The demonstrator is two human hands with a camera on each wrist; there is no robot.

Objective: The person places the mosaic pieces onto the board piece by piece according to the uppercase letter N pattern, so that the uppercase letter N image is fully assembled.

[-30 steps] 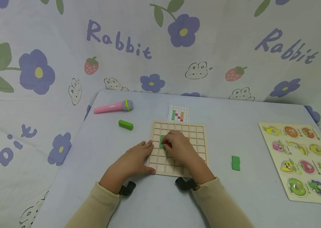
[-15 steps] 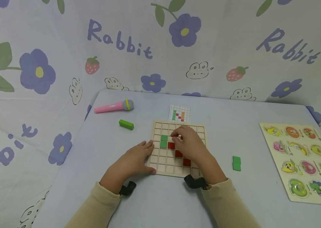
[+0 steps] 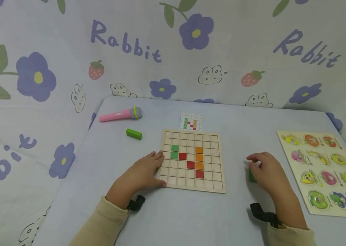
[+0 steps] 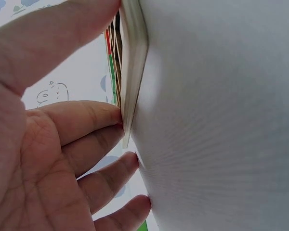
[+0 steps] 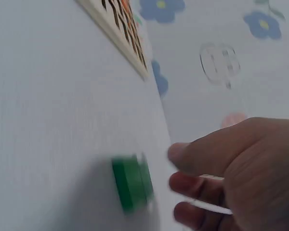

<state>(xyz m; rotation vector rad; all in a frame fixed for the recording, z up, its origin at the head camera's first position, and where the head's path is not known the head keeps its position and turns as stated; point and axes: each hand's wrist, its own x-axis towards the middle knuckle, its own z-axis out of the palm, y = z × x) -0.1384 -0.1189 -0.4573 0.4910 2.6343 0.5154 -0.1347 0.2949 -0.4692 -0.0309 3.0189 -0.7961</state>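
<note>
A wooden grid board (image 3: 191, 189) lies mid-table, bearing two green tiles (image 3: 174, 152), three orange tiles (image 3: 199, 158) and three red tiles (image 3: 190, 164) in its cells. My left hand (image 3: 139, 172) rests at the board's left edge; in the left wrist view its thumb and spread fingers (image 4: 82, 118) touch the board's side. To the right of the board, my right hand (image 3: 266, 174) hovers over loose green tiles (image 3: 251, 176), partly covering them. In the right wrist view, thumb and fingers (image 5: 216, 149) stand apart from the blurred green tiles, holding nothing.
Behind the board lies a pattern card (image 3: 192, 121) with a coloured grid. A green block (image 3: 134, 134) and a pink toy microphone (image 3: 120, 114) lie at back left. A fruit puzzle board (image 3: 329, 177) occupies the right side, near my right hand.
My right hand has moved from over the grid board rightward to the loose green tiles, uncovering the orange and red tiles. My left hand stays at the board's edge.
</note>
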